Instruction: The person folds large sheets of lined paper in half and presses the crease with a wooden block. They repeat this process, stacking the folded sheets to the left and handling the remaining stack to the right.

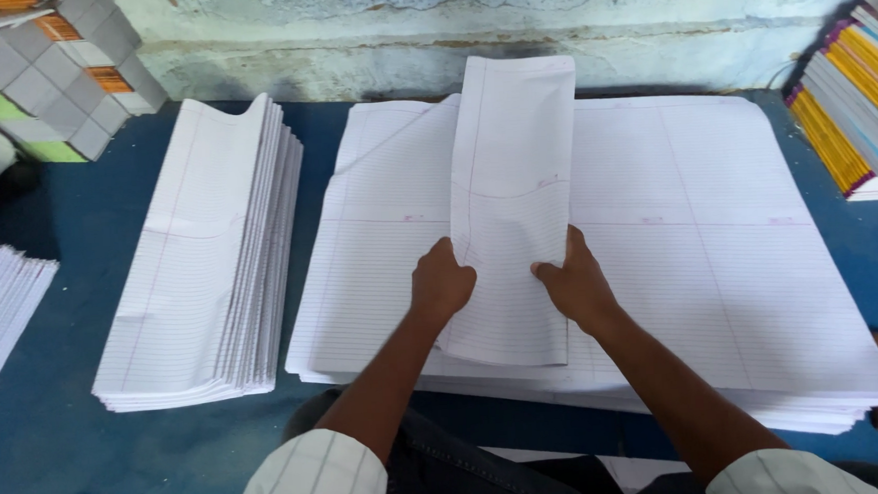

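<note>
While both hands, the left hand (442, 282) and right hand (573, 282), close their fingers on a folded lined sheet (513, 203), it sits on the big paper pile (720, 262).

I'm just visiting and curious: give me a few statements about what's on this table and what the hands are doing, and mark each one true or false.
1. Both hands grip one folded ruled sheet. True: the left hand holds its left edge and the right hand its right edge.
2. The folded sheet is held over a large pile of flat ruled sheets. True.
3. The stack of folded sheets lies to the right of the hands. False: it lies to their left.
4. The table top is red. False: it is blue.
5. Bound books with coloured edges are stacked at the far right. True.
</note>
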